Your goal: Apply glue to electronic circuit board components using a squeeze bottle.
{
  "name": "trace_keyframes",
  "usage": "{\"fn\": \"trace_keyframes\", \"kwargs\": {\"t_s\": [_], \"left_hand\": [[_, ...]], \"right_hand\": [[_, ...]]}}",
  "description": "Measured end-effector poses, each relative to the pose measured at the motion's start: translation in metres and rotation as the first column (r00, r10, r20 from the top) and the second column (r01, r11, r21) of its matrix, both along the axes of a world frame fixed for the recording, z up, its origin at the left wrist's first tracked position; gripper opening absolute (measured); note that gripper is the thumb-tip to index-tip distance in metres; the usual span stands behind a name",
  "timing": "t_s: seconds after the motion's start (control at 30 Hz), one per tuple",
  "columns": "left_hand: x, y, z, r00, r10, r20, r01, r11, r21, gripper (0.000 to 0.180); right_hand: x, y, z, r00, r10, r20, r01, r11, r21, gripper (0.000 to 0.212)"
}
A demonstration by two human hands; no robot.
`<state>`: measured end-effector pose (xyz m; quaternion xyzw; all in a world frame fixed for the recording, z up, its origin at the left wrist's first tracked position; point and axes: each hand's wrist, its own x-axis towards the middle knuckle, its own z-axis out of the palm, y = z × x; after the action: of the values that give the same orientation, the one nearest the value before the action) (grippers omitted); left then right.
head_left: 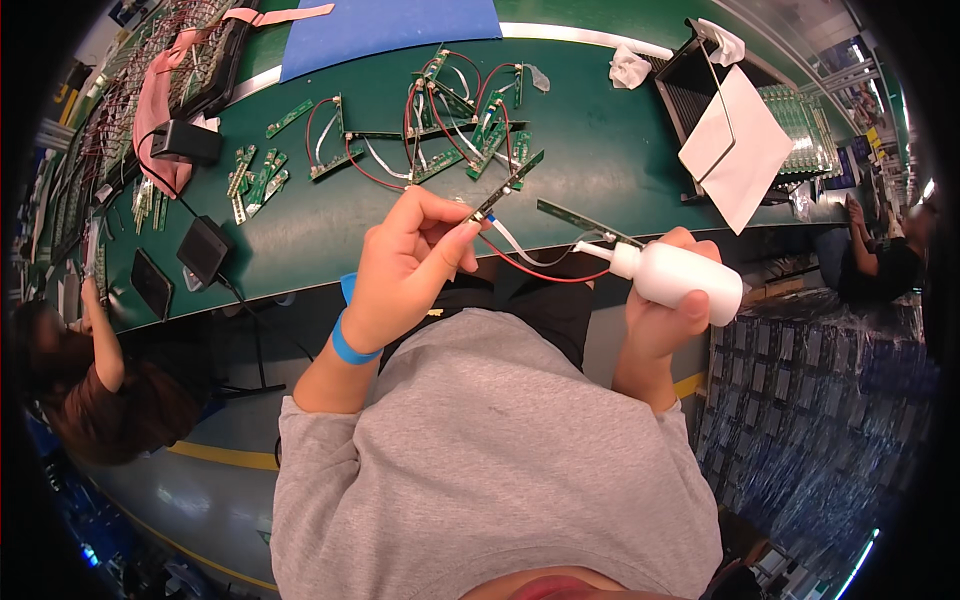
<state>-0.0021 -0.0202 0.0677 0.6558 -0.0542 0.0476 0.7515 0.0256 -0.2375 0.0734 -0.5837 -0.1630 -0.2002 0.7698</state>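
Observation:
My left hand (415, 245), with a blue band at its wrist, pinches a narrow green circuit board (512, 182) that tilts up to the right. A red wire and a white ribbon cable (520, 250) run from it toward a second circuit board (575, 218) beside my right hand. My right hand (675, 300) is wrapped round a white squeeze bottle (690, 283), lying nearly sideways. Its thin nozzle (592, 250) points left toward the first board, apart from it. Whether my right fingers also grip the second board is hidden behind the bottle.
Wired circuit boards (440, 120) lie heaped on the green table (330, 220), with loose small boards (260, 180) to their left. Black adapters (205, 250) and a phone (152, 283) sit near the left edge. A black rack (690, 110) of boards stands right. Other people are at both sides.

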Motion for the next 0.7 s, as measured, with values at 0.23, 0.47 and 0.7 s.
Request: {"fn": "trace_keyframes", "kwargs": {"t_s": [0.23, 0.47, 0.7], "left_hand": [[0.000, 0.000, -0.002, 0.999, 0.035, -0.002, -0.035, 0.999, -0.008, 0.008], [0.002, -0.006, -0.003, 0.999, -0.035, -0.033, 0.034, 0.999, -0.028, 0.009], [0.000, -0.010, -0.004, 0.992, -0.109, -0.058, 0.100, 0.985, -0.140, 0.009]], "right_hand": [[-0.001, 0.001, 0.017, 0.998, -0.058, -0.010, 0.056, 0.989, -0.134, 0.050], [0.001, 0.005, 0.011, 0.963, 0.140, 0.232, -0.032, 0.910, -0.413, 0.031], [0.006, 0.016, 0.007, 0.913, 0.181, 0.366, 0.018, 0.878, -0.479, 0.030]]}}
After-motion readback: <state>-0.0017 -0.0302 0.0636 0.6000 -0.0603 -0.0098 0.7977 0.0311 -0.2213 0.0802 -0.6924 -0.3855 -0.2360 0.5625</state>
